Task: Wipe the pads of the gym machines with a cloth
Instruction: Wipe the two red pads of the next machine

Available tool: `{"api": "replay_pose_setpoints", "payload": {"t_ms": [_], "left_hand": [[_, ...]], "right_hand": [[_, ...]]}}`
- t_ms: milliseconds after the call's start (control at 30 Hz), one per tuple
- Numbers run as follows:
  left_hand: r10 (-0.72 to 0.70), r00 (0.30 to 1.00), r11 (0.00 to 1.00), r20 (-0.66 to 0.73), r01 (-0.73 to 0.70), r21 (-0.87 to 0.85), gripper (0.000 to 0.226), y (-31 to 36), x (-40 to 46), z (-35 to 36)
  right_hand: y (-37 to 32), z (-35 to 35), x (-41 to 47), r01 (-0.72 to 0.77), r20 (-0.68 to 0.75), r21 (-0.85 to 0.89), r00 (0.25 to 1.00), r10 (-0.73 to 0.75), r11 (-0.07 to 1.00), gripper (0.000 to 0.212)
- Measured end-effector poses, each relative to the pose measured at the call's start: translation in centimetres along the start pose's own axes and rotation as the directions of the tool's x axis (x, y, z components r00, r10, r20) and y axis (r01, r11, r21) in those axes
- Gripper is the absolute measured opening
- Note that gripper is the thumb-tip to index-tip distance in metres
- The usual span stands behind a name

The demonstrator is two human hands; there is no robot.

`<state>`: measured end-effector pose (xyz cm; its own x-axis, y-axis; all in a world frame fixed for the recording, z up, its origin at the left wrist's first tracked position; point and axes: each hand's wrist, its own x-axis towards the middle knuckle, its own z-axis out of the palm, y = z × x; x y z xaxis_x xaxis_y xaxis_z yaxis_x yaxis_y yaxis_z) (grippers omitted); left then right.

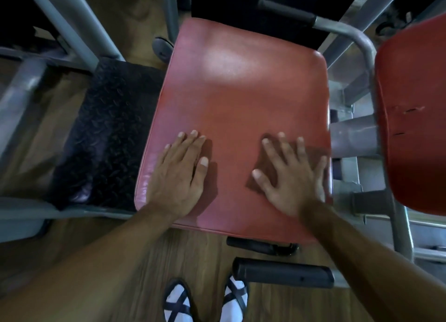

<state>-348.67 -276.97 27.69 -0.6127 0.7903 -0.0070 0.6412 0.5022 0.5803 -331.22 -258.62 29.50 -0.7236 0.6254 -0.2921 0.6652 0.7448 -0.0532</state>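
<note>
— Where's the cloth [272, 174] now?

— Under my right hand [293, 176], near the seat pad's [236, 92] right front corner. My fingers are spread flat on it, pressing it down, not curled round it. It's brownish and close to the pad's colour, so its edges are hard to make out.

— And your left hand [179, 174]?

— Flat on the pad too, near the left front edge. Fingers straight, holding nothing, just bracing.

— How much is done?

— Hard to say. The far half of the pad has a pale sheen, but I can't tell wiped from unwiped. I judge I'm mid-wipe on this seat, working the near part.

— What's left?

— Probably the rest of this pad, then the back pad [415, 104] on my right, which has small tears. The other machines' pads aren't in view.
</note>
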Motion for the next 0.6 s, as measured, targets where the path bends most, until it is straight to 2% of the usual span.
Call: {"api": "replay_pose_setpoints", "payload": {"t_ms": [67,100,167,233,300,367,400,467,533,600], "left_hand": [[-0.084,0.994,0.953,-0.073,0.058,-0.298,0.048,-0.2,0.5,-0.9],[-0.116,0.987,0.928,-0.113,0.067,-0.366,0.042,-0.3,0.8,-1.5],[-0.192,0.958,0.916,-0.211,0.098,-0.389,0.036,-0.7,1.7,-2.8],[-0.342,0.895,0.871,-0.286,0.188,-0.454,0.036,-1.2,2.9,-4.4],[-0.463,0.823,0.837,-0.331,0.283,-0.468,0.039,-1.8,3.5,-5.7],[-0.494,0.792,0.839,-0.358,0.328,-0.434,0.040,-2.1,2.7,-6.1],[-0.462,0.808,0.862,-0.365,0.312,-0.400,0.042,-2.0,2.1,-6.0],[-0.305,0.899,0.943,-0.315,0.240,-0.230,0.050,-1.4,0.3,-4.9],[-0.136,0.980,0.978,-0.143,0.156,0.138,0.059,-0.6,-1.1,-2.7],[-0.157,0.988,0.914,0.005,0.143,0.380,0.068,0.4,-1.3,-0.7]], "right_hand": [[-4.1,-0.2,-0.3,0.169,0.021,-0.027,0.986,-0.168,0.985,0.077],[-6.4,0.0,-0.6,0.249,0.025,-0.010,0.968,-0.248,0.969,0.077],[-11.0,0.5,-0.8,0.374,0.028,0.031,0.927,-0.375,0.927,0.078],[-14.8,0.8,-0.3,0.438,0.017,0.051,0.898,-0.439,0.898,0.078],[-17.0,0.6,1.1,0.467,-0.021,0.112,0.883,-0.468,0.877,0.077],[-17.4,-0.2,2.5,0.458,-0.084,0.260,0.888,-0.453,0.850,0.073],[-16.6,-0.8,3.2,0.444,-0.135,0.353,0.895,-0.425,0.824,0.068],[-13.4,-1.6,4.0,0.377,-0.226,0.471,0.925,-0.304,0.798,0.059],[-7.5,-1.4,4.8,0.257,-0.244,0.387,0.955,-0.170,0.886,0.058],[-1.6,-0.9,5.3,0.131,-0.163,0.189,0.982,-0.100,0.973,0.061]]}}
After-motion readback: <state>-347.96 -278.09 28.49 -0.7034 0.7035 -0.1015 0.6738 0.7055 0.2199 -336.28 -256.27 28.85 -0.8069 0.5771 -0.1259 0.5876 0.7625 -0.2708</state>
